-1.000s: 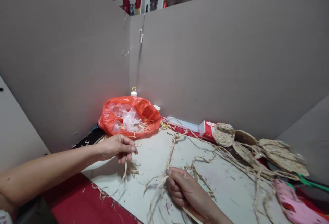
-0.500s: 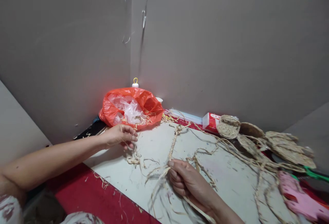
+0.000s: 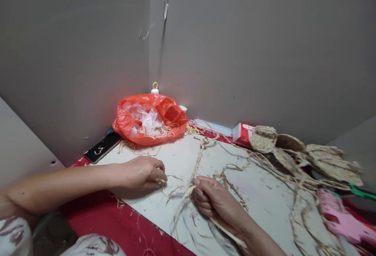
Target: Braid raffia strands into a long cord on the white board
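My right hand (image 3: 216,199) is closed, pinching the near end of a straw braid (image 3: 199,160) between thumb and forefinger. The braid runs away from me over the white board (image 3: 179,150), and loose straw strands (image 3: 180,205) fan out from the held end. One pale flat strand (image 3: 227,232) passes under that hand towards me. To the left, my left hand (image 3: 143,173) rests low over the board with its fingers curled down. Its fingertips are partly hidden, and what lies beneath them is covered. A thin strand shows just beyond them.
An orange plastic bag (image 3: 152,140) with straw scraps stands at the back left, beside a black phone (image 3: 102,148). Along the right lie coiled straw pieces (image 3: 263,139), long braided cords (image 3: 296,213), a red-and-white packet (image 3: 242,134) and a pink glue gun (image 3: 337,217). Grey panels (image 3: 249,52) rise behind.
My left hand has come down from near the bag's edge and slightly right, onto the loose straw scraps, which it now covers. My right hand keeps its pinch on the braid.
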The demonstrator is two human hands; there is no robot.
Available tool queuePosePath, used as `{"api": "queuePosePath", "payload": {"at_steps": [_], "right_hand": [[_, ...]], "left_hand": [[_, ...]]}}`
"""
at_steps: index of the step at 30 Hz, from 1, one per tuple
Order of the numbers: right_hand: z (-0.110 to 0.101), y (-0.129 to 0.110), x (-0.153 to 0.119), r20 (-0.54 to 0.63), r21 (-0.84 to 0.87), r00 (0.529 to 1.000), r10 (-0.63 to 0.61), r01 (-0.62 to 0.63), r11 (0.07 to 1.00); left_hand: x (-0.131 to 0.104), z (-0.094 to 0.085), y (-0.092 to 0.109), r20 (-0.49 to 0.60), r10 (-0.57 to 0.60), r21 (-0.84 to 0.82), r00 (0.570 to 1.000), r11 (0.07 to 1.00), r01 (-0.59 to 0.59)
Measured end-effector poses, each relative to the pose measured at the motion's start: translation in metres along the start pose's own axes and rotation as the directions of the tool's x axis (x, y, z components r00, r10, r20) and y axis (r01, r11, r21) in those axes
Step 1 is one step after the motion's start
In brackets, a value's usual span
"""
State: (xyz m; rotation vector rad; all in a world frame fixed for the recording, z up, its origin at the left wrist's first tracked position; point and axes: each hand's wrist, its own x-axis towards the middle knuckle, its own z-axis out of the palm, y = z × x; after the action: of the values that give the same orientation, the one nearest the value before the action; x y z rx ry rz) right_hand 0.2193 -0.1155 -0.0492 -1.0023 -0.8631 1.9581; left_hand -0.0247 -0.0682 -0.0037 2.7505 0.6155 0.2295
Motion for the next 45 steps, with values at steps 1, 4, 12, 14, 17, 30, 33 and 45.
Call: {"api": "queuePosePath", "payload": {"at_steps": [1, 4, 12, 14, 17, 30, 33, 45], "right_hand": [[0.000, 0.000, 0.000, 0.001, 0.002, 1.000, 0.001, -0.001, 1.000], [-0.001, 0.001, 0.000, -0.001, 0.007, 1.000, 0.000, 0.000, 1.000], [-0.003, 0.000, 0.000, 0.018, 0.000, 1.000, -0.006, 0.006, 1.000], [-0.003, 0.000, 0.000, 0.015, -0.003, 1.000, -0.003, 0.003, 1.000], [-0.001, -0.001, -0.001, 0.013, -0.010, 1.000, -0.001, 0.001, 1.000], [-0.003, 0.001, -0.001, 0.013, 0.010, 1.000, 0.008, -0.009, 1.000], [-0.003, 0.001, -0.001, 0.015, 0.015, 1.000, 0.011, -0.011, 1.000], [-0.004, 0.001, 0.000, 0.009, 0.019, 1.000, 0.026, -0.026, 0.999]], "left_hand": [[0.002, 0.003, -0.002, 0.009, 0.001, 0.018, 1.000, 1.000, -0.001], [0.006, 0.008, -0.008, 0.024, -0.012, -0.036, 1.000, 0.999, 0.013], [0.008, -0.035, -0.021, -0.156, -0.362, -0.647, 0.919, 0.740, 0.182], [0.005, -0.048, -0.028, -0.165, -0.475, -0.761, 0.864, 0.619, 0.195], [-0.001, -0.056, -0.038, -0.150, -0.598, -0.839, 0.787, 0.499, 0.219], [-0.022, -0.077, -0.034, -0.016, -0.529, -0.225, 0.848, 0.829, 0.512], [-0.029, -0.082, -0.031, -0.109, -0.538, 0.007, 0.836, 0.840, 0.542], [-0.043, -0.084, -0.036, -0.437, -0.434, 0.267, 0.788, 0.774, 0.575]]}}
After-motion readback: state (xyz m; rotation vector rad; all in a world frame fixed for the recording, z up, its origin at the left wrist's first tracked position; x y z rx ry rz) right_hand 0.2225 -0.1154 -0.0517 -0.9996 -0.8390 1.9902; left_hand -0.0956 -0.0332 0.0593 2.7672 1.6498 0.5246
